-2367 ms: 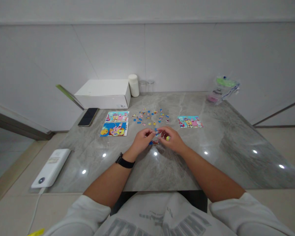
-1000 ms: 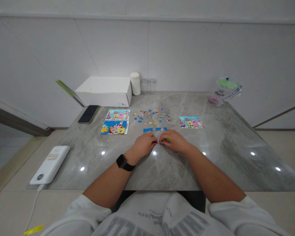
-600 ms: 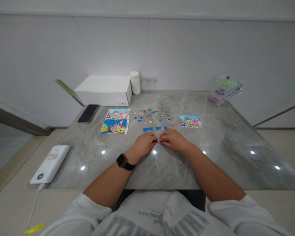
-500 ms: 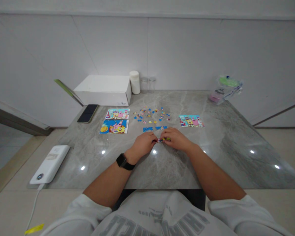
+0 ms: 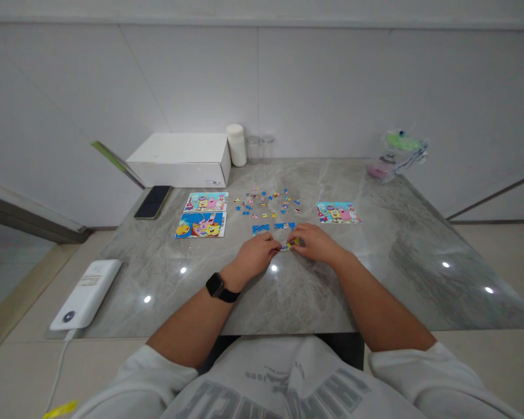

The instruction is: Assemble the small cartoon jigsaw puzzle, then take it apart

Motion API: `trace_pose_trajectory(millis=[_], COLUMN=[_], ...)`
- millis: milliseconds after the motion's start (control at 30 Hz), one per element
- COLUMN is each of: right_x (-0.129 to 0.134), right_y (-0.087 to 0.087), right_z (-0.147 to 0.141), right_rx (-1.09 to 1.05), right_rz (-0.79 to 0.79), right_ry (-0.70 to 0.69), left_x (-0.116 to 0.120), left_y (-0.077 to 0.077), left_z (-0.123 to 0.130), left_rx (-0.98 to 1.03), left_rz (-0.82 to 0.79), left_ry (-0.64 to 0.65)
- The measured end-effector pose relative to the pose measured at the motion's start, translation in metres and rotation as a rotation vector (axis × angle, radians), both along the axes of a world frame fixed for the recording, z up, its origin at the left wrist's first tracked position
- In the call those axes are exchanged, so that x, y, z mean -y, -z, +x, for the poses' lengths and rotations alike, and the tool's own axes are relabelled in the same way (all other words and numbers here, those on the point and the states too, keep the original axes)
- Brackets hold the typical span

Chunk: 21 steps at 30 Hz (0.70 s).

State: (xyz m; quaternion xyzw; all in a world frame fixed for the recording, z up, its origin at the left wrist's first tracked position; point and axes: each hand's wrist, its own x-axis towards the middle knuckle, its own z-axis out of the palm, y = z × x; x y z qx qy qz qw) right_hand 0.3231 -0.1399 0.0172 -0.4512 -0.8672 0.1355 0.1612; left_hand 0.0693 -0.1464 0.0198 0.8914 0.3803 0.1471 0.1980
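A small puzzle section (image 5: pixel 284 248) is seen on the near part of the grey tabletop (image 5: pixel 327 302), between the two hands. Its left end is pinched by the fingertips of the left hand (image 5: pixel 257 254), by which that end is partly covered. Its right end is grasped by the curled fingers of the right hand (image 5: pixel 315 242); a yellow piece (image 5: pixel 296 241) is partly hidden beneath them, and whether it is joined to the section cannot be told. The printed motif is too small to be read.

Just beyond the hands, a left blue strip (image 5: pixel 261 228) and a right blue strip (image 5: pixel 284 226) are laid side by side with a gap between them; the lower edge of the left one is partly masked by the left hand. Farther off, loose pieces (image 5: pixel 262 205) are scattered, their outlines indistinct. They are flanked by two picture cards (image 5: pixel 201 226) on the left and a single card (image 5: pixel 339 213) on the right.

At the rear, a white box (image 5: pixel 179 173), a white bottle (image 5: pixel 237 146) and two faint, transparent glasses (image 5: pixel 267 151) are set. The contents of a clear bag (image 5: pixel 395 158) are blurred by its folds. A yellow tag (image 5: pixel 61 409) is cut off by the lower border.
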Motion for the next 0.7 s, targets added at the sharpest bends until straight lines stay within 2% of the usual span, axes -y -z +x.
trace_pose_trajectory(millis=[700], right_x=[0.001], right_y=[-0.004], right_z=[-0.001], right_rx=[0.094], right_rz=[-0.056], right_ry=[0.017], left_x=[0.008], left_y=[-0.013], left_z=[0.007], left_rx=[-0.146], left_rz=[0.03], left_ry=[-0.013])
